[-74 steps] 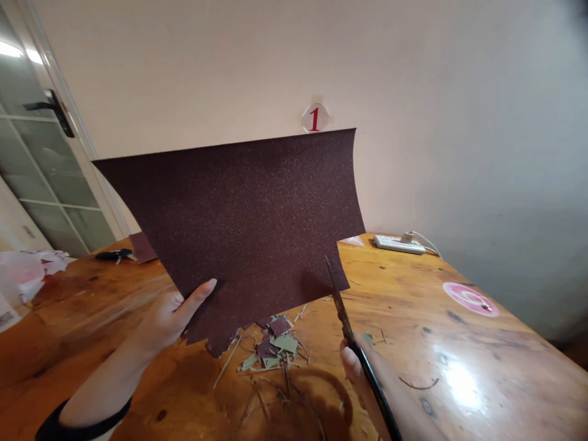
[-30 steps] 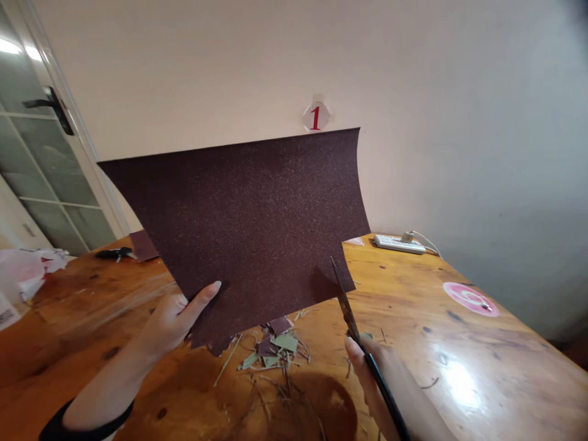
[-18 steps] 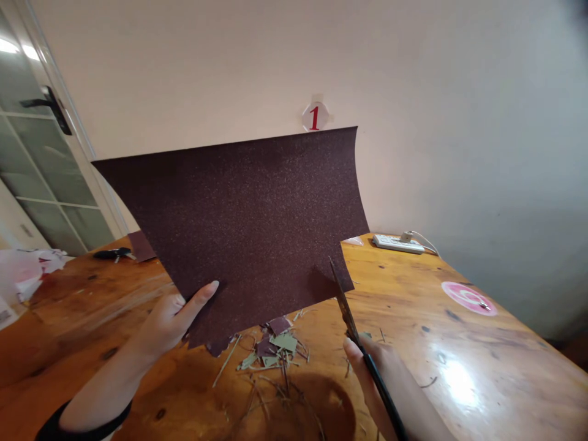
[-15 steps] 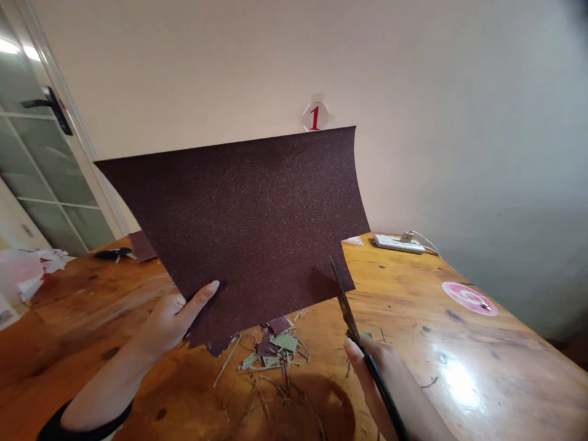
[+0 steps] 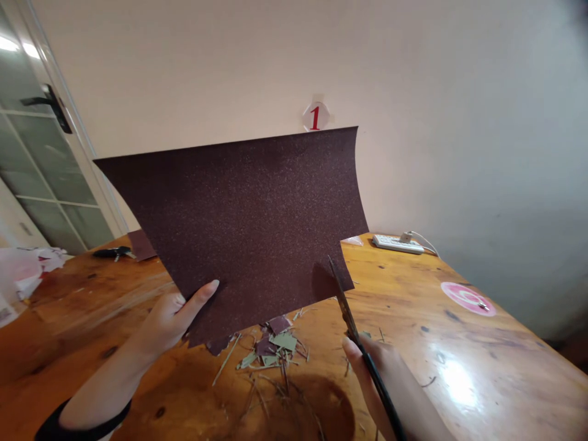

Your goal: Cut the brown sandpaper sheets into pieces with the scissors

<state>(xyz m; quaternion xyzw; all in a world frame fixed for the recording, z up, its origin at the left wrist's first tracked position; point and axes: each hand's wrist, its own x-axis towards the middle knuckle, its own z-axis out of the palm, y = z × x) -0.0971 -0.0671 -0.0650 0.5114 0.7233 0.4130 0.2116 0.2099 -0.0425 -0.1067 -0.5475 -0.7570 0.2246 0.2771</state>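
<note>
A large dark brown sheet of sandpaper [image 5: 239,214], speckled and slightly curled, is held up above the table. My left hand [image 5: 184,318] grips its lower left edge, thumb on the near face and fingers hidden behind. A rectangular notch is cut out of the sheet's right side. My right hand [image 5: 372,361] is closed around scissors [image 5: 351,324] with dark handles. Their blade lies across the sheet's lower right part, close to the bottom edge. Whether the blades are apart I cannot tell.
Below the sheet, brown and greenish scraps [image 5: 280,343] and thin twigs lie on the wooden table [image 5: 404,318]. A white power strip [image 5: 397,244] sits at the back right, near a pink round sticker [image 5: 468,299]. Keys [image 5: 113,252] and a plastic bag [image 5: 27,275] are at left.
Almost nothing differs. The scissors and the sheet's lower right edge have shifted very slightly left in view; both hands keep their hold.
</note>
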